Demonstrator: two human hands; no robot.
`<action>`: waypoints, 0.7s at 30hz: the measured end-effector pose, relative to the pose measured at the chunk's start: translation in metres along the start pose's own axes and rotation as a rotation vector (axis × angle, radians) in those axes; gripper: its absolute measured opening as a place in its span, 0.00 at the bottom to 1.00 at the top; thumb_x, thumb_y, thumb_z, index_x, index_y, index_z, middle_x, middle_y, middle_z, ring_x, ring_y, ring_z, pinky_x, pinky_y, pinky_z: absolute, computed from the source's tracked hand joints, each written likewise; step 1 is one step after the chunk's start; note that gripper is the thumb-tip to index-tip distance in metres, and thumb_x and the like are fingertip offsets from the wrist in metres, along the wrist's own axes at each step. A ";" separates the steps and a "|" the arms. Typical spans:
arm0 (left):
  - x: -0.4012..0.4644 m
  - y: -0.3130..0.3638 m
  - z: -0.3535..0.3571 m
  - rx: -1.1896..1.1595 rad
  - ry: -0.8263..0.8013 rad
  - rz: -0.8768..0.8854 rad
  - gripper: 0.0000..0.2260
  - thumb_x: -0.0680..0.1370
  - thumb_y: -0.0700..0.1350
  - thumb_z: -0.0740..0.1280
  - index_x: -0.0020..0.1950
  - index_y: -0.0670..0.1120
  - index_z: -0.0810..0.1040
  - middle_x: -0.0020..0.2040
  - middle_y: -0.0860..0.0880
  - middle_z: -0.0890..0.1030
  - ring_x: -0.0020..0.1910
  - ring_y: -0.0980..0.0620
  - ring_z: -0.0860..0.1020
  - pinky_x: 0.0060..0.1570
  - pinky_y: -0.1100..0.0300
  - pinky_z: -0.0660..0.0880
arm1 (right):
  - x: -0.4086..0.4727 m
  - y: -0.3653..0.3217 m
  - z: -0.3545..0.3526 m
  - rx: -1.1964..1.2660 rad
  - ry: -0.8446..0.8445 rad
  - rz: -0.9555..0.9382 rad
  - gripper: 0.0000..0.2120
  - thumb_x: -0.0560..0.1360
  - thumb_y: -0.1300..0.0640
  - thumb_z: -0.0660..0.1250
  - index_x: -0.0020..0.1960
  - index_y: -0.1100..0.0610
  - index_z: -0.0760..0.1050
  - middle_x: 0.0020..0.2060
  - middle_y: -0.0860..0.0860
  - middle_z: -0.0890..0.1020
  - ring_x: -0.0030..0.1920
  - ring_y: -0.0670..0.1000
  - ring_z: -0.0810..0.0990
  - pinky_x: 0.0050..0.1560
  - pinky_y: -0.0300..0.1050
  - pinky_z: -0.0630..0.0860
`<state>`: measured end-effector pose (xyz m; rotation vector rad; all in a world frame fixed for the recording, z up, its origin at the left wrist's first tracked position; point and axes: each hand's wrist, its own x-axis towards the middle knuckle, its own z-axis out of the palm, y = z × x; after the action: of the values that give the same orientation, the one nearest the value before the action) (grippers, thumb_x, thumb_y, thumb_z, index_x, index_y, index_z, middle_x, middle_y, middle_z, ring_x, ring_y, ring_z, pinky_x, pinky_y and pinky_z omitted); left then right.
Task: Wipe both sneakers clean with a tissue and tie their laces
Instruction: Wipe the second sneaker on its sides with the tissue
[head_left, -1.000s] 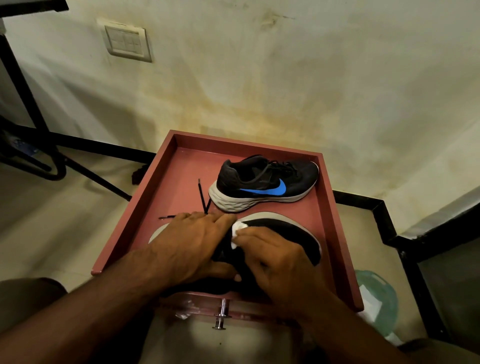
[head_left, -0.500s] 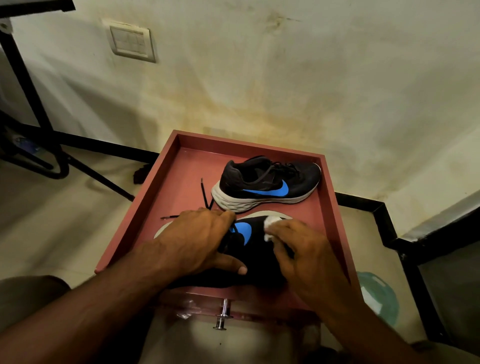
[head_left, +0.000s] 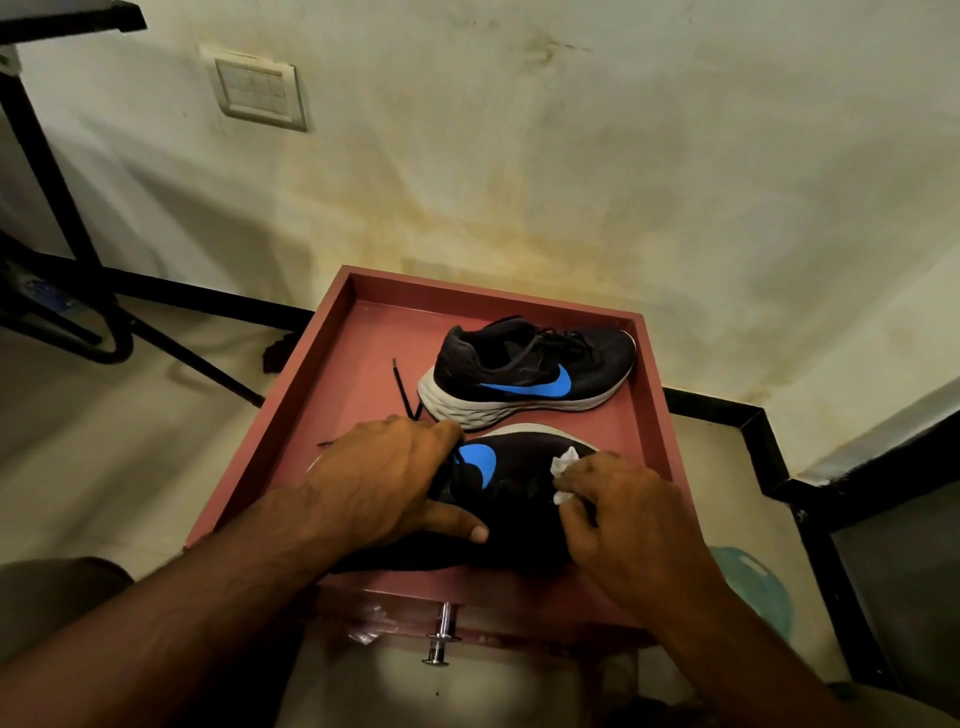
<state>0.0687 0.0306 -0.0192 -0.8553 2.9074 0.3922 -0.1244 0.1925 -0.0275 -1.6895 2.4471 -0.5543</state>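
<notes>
A: Starting at the left, what is the left hand (head_left: 384, 483) doing?

B: It lies over the heel end of the near black sneaker with a blue swoosh and white sole (head_left: 511, 486). The fingers curl over the far edge of the shoe and the thumb stretches along its near side, so the hand grips the shoe and pins it against the floor of the dull-red, shallow, walled wooden tray (head_left: 332, 374).

A: And just beyond those knuckles?

B: A loose black shoelace (head_left: 401, 384) runs away from the fingers across the tray floor, untied, with its tip lying free. Another thin lace end pokes out to the left of the hand.

A: What sits past the held shoe?

B: The far black sneaker with a blue swoosh and thick white sole (head_left: 530, 371), standing upright on its sole, toe pointing right, just beside the near one. I cannot tell whether they touch.

A: Now the right hand (head_left: 628, 514)?

B: Its fingers are curled and pinch a small crumpled white tissue (head_left: 564, 467) against the dark upper of the gripped shoe, to the right of the swoosh. The tissue shows above and beside the fingertips.

A: Anything beyond that hand?

B: A pale green plastic lid-like object (head_left: 753, 587) lies on the floor, right of the tray, partly hidden by the forearm.
</notes>
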 end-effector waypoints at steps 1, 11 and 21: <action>0.000 0.000 0.001 0.004 -0.001 0.004 0.42 0.64 0.80 0.65 0.67 0.53 0.70 0.54 0.52 0.81 0.50 0.51 0.79 0.52 0.50 0.80 | -0.003 0.000 0.001 0.050 0.000 -0.039 0.16 0.78 0.55 0.66 0.63 0.54 0.83 0.59 0.49 0.84 0.56 0.45 0.80 0.58 0.28 0.69; 0.001 -0.006 -0.001 -0.041 0.020 -0.019 0.43 0.62 0.83 0.61 0.65 0.55 0.71 0.54 0.54 0.82 0.49 0.52 0.80 0.48 0.51 0.80 | 0.002 -0.022 0.010 -0.014 -0.096 -0.126 0.22 0.82 0.54 0.60 0.75 0.52 0.72 0.76 0.45 0.70 0.75 0.46 0.68 0.75 0.37 0.60; 0.006 -0.001 -0.011 0.002 0.059 -0.005 0.34 0.67 0.77 0.67 0.61 0.54 0.72 0.44 0.57 0.73 0.41 0.55 0.72 0.39 0.60 0.66 | -0.008 -0.003 0.012 0.167 0.019 0.099 0.04 0.76 0.56 0.72 0.50 0.49 0.79 0.44 0.43 0.81 0.44 0.43 0.80 0.46 0.34 0.78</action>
<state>0.0643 0.0241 -0.0095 -0.8882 2.9581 0.3699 -0.1150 0.1965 -0.0379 -1.4978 2.4051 -0.7418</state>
